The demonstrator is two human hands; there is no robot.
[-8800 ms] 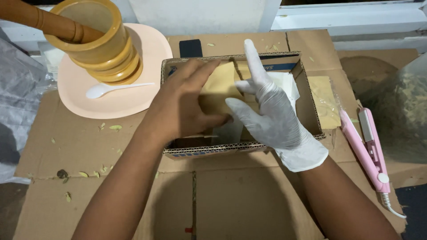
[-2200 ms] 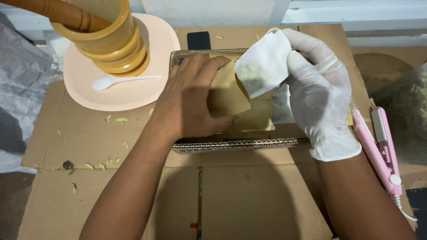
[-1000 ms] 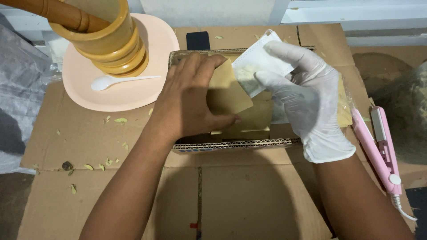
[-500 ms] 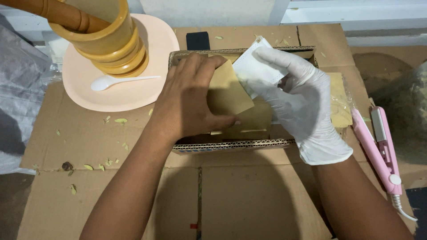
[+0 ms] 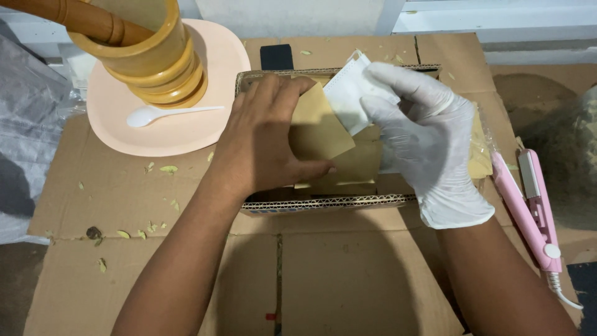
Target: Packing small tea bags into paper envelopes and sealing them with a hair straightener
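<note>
White packet [image 5: 346,99] now lower, between both hands

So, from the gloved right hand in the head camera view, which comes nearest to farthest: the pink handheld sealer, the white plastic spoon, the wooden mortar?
1. Pink handheld sealer, just right of the gloved right hand.
2. White plastic spoon, far left on the pink plate.
3. Wooden mortar, upper left, slightly beyond the spoon.
</note>
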